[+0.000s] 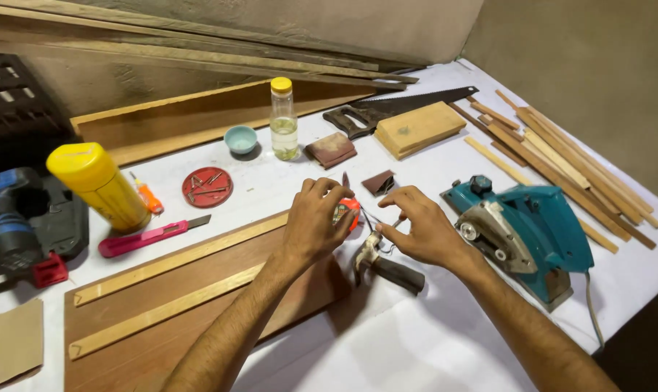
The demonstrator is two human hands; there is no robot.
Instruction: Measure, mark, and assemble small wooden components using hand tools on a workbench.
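Note:
My left hand [314, 221] is wrapped around a small orange-red tape measure [348, 210] just above the corner of a brown wooden board [198, 319]. My right hand [423, 229] sits to its right, thumb and forefinger pinched together close to the tape's thin metal end; whether they grip it is hard to tell. A hammer with a dark handle [387, 268] lies on the white table under and between both hands. Two pale wooden strips [169, 263] lie along the board.
A teal electric planer [525, 232] sits right of my right hand. Behind: handsaw [394, 109], wood block [419, 127], clear bottle [283, 120], small bowl [240, 139], red lid of nails [207, 186]. Left: yellow container [100, 185], pink utility knife [147, 236], blue drill [9, 218]. Wooden sticks [561, 160] lie far right.

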